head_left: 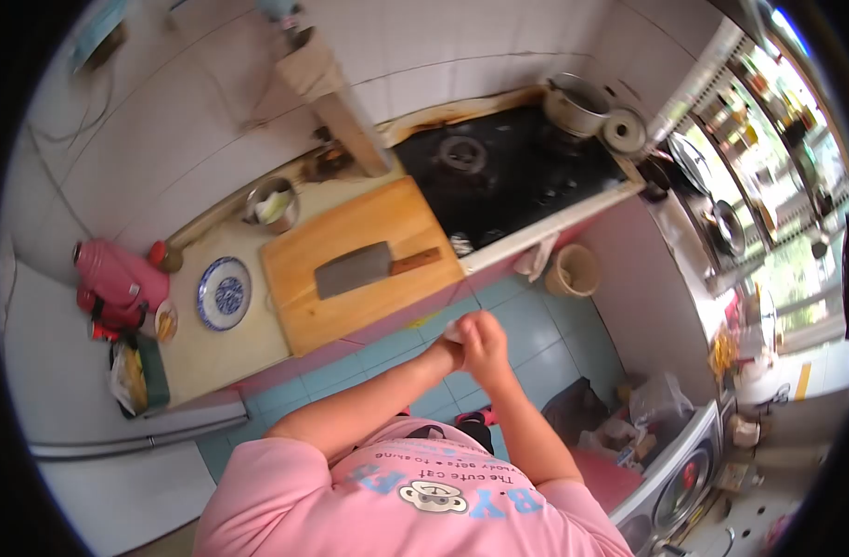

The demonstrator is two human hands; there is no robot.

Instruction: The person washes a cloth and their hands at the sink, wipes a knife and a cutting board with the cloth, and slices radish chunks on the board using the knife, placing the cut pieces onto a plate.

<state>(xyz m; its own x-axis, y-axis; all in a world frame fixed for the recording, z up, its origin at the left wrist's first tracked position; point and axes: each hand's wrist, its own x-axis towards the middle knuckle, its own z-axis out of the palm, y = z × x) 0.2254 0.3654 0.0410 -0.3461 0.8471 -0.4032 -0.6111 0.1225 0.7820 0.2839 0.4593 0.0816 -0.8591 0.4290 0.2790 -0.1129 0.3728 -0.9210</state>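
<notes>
My left hand [450,353] and my right hand [483,344] are pressed together in front of my body, over the floor just off the counter edge. A small white thing [453,331] shows between them, too little of it visible to name. The fingers of both hands are closed, and the left ones are partly hidden by the right hand. Nearest to them on the counter is a wooden cutting board [359,320]. On the board a cleaver [354,271] lies flat, its wooden handle pointing right.
A blue-and-white plate [225,293] and a metal pot [272,206] with pale pieces inside stand left of the board. The black stove [499,176] carries a pot [576,105] at back right. A bin [573,271] stands on the floor; a washing machine [670,483] is at right.
</notes>
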